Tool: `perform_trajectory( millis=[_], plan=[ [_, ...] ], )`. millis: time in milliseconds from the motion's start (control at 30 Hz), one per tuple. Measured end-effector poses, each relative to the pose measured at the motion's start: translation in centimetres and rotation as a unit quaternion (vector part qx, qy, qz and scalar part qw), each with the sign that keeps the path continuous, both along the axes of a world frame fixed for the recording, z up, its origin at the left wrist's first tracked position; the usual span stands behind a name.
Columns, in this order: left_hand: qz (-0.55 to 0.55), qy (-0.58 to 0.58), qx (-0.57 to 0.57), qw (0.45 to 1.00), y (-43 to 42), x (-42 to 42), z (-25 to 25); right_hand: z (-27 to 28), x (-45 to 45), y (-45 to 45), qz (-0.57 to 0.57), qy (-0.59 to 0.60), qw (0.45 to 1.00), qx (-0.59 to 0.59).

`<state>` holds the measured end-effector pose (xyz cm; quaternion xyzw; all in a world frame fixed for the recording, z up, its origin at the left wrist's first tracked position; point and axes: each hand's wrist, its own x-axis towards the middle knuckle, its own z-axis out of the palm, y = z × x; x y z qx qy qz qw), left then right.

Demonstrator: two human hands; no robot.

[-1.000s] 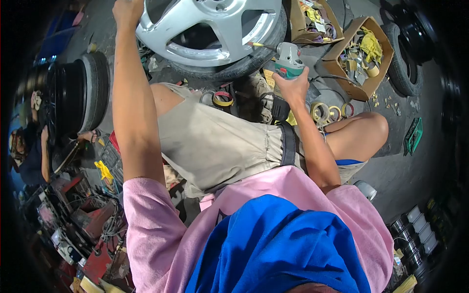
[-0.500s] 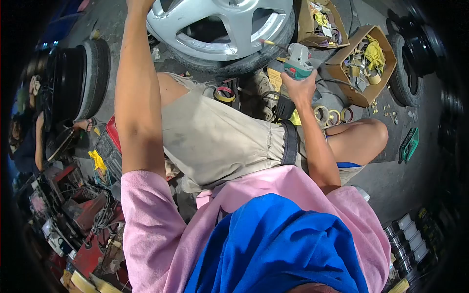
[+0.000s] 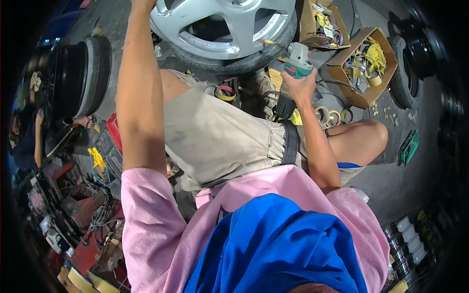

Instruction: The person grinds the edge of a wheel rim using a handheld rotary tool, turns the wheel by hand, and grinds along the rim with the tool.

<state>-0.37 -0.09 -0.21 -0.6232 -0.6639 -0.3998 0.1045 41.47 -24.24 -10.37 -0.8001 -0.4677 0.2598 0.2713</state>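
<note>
A silver five-spoke alloy wheel (image 3: 234, 49) lies flat on a black tire (image 3: 220, 67) in front of my legs. My right hand (image 3: 300, 88) is wrapped round a green and grey corded electric grinder (image 3: 299, 61). The grinder's thin bit (image 3: 271, 43) points left at the wheel's near-right rim; I cannot tell whether it touches. My left hand (image 3: 142, 4) is at the top edge of the view by the wheel's left side, with its fingers cut off from sight.
Two cardboard boxes (image 3: 361, 93) of scraps stand at the right, with tape rolls (image 3: 322, 115) near my knee. A tire (image 3: 408, 73) lies beyond. Another tire (image 3: 97, 73), a person's hand (image 3: 84, 122) and tangled cables (image 3: 100, 215) are at the left. A green tool (image 3: 409, 147) lies at the right.
The view has shifted very slightly, with the wheel and my left arm a little further right in it. My right hand keeps its hold on the grinder.
</note>
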Motion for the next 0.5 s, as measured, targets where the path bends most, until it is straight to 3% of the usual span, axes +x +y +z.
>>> perform_trajectory(
  millis=[500],
  plan=[
    [-0.025, -0.006, 0.003, 1.000, -1.0, 1.1, 1.6, -1.8, 2.0, 2.5, 0.009, -0.009, 0.997, 0.075]
  ],
)
